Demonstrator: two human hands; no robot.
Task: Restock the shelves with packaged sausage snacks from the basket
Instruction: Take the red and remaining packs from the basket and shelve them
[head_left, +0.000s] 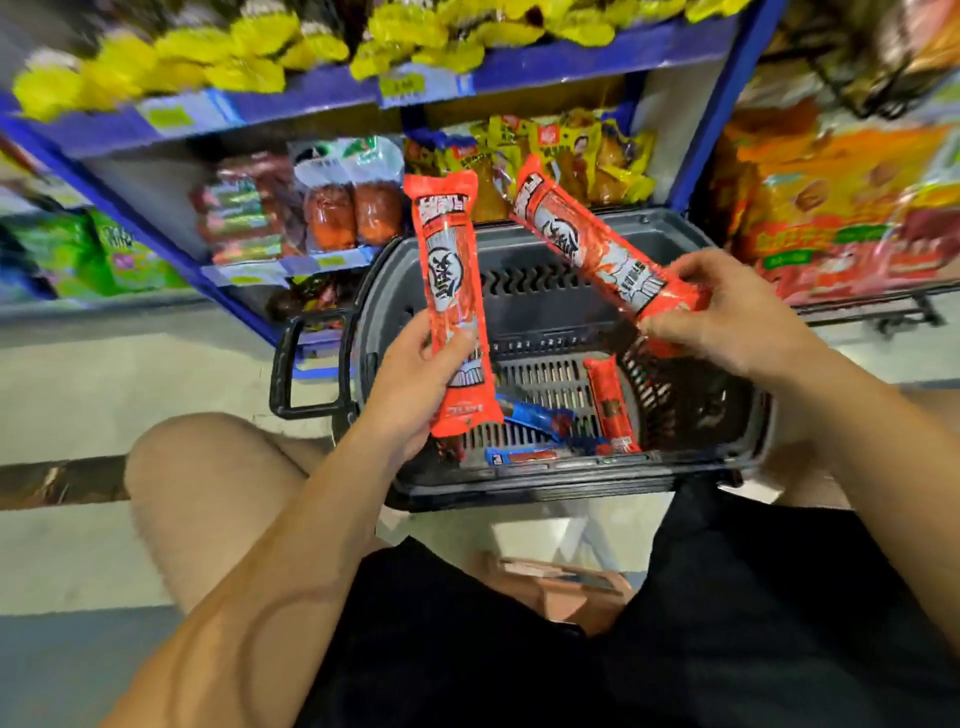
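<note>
Nothing legible anywhere: large brush-style characters on the two red sausage packs (451, 270) (587, 244) too stylised and blurred to read; print on shelf price tags (400, 85) and yellow snack bags (571, 150) smeared beyond reading.

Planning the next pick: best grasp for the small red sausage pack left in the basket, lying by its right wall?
Pinch the small red pack across its narrow width near the middle, coming straight down from above. It lies flat and lengthwise on the basket floor, top face exposed. The right wall crowds it, so close fingers across its long edges, not its ends.
</note>
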